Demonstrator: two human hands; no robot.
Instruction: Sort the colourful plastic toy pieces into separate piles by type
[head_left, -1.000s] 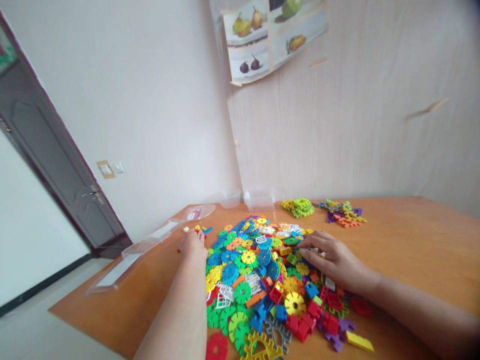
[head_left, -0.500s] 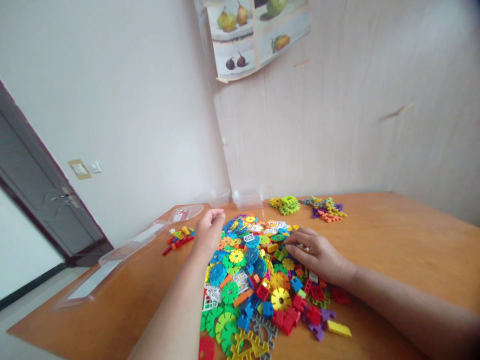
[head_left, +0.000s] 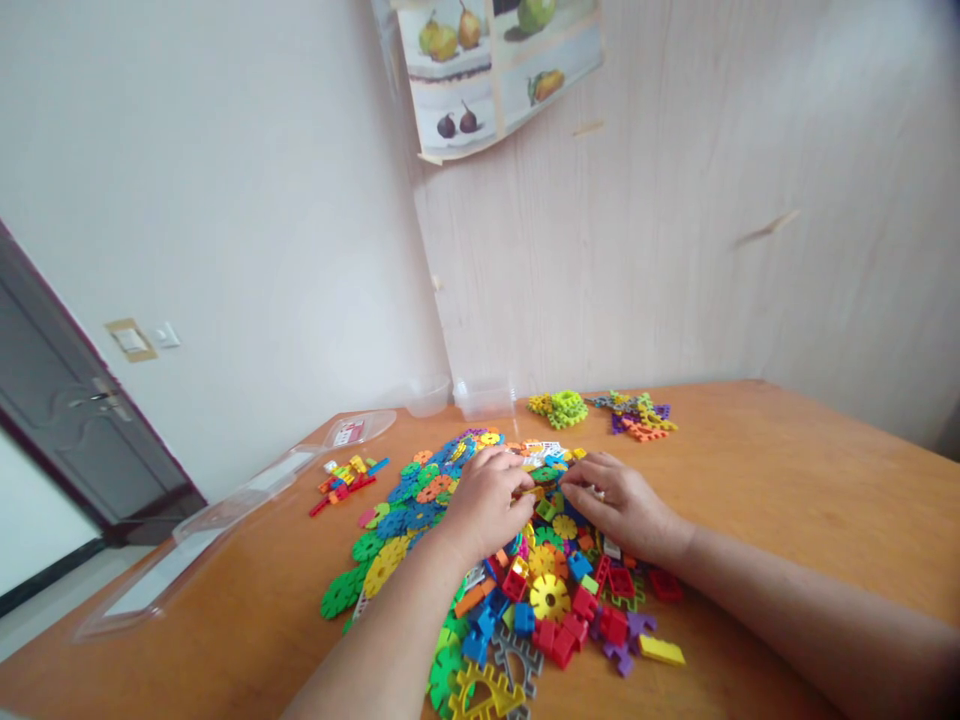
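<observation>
While the left hand (head_left: 491,500) arched over the pile (head_left: 547,560), its fingers were bent, and whether they pinched anything I couldn't tell. Just to their right, the right hand (head_left: 637,505) had its fingers curled down at the pile too, their grip equally hidden from me. Nearer the person than all those fingers lay a yellow disc (head_left: 550,597); beyond them, on the bench (head_left: 750,480), sat green pieces (head_left: 568,408) and a clear tub (head_left: 486,400).
</observation>
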